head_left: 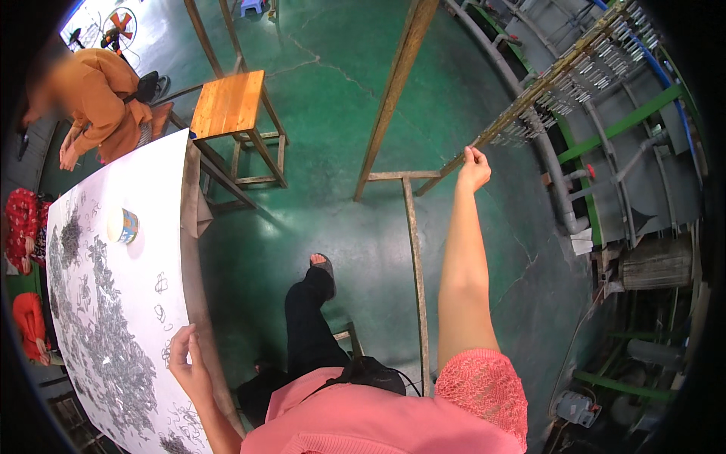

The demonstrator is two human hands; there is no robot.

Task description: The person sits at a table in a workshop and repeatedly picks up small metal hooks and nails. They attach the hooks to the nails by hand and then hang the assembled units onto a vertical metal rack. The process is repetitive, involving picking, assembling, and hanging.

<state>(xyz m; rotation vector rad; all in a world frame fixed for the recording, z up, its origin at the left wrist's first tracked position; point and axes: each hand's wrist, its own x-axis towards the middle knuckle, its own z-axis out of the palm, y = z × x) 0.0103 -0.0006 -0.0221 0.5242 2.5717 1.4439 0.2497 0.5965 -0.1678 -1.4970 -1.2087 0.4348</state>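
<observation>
My right arm reaches out to the wooden rack bar, where my right hand (474, 169) is pinched close to its near end. Whatever lies between those fingertips is too small to name. Along the bar (560, 76) hang rows of small shiny metal pieces. At the edge of the white-topped table (162, 261), my left hand (189, 363) is raised with fingers curled toward the thumb. I cannot make out anything in it. Heaps of small dark metal pieces (113, 340) spread over the tabletop beside that hand. A paper cup (122, 225) stands farther along the table.
A wooden stool (229, 104) stands past the table's far corner. Wooden frame posts (397, 98) rise ahead, with a low rail (416, 280) by my right arm. Pipes (560, 181) and machinery line the right side. A person in orange (102, 98) sits far left; others in red sit across the table.
</observation>
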